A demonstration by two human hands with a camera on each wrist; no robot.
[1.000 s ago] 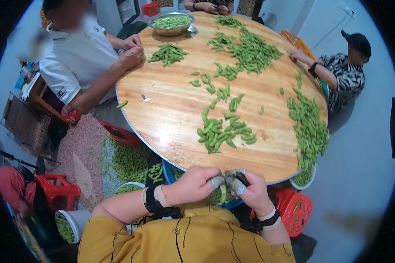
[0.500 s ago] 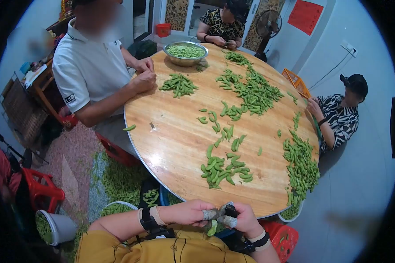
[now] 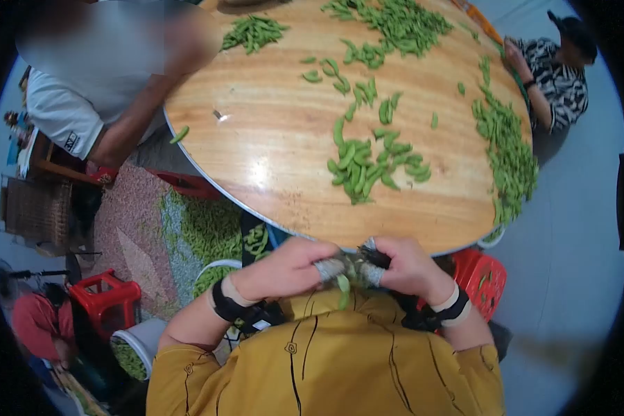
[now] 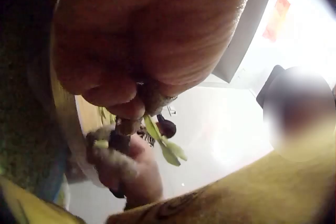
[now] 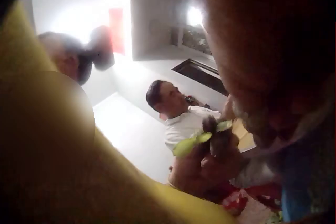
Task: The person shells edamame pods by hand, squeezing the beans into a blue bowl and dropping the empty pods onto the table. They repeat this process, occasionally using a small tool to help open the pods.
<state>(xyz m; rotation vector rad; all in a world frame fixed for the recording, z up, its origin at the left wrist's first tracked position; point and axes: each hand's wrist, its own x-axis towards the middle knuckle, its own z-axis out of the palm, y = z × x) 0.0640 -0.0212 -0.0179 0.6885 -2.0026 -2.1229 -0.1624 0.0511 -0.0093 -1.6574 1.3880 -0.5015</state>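
Note:
Wrapped in grey tape at the fingertips, my left hand pinches a green edamame pod, which hangs below the fingers in front of the yellow shirt. In the left wrist view the pod sticks out past the curled left fingers. My right hand meets the left one just off the table's near edge, its taped, dark-stained fingers curled inward. A small pale-green piece of pod shows between the right fingertips in the left wrist view. In the right wrist view the left hand faces me with the pod.
Whole pods lie in a near pile, a far pile and along the right edge of the round wooden table. People sit at left and right. Red stools, a pail and heaped green pods stand on the floor.
The head view tilted up, then back down and closer over the table. Both hands stay together at the near edge, the pod still pinched in the left.

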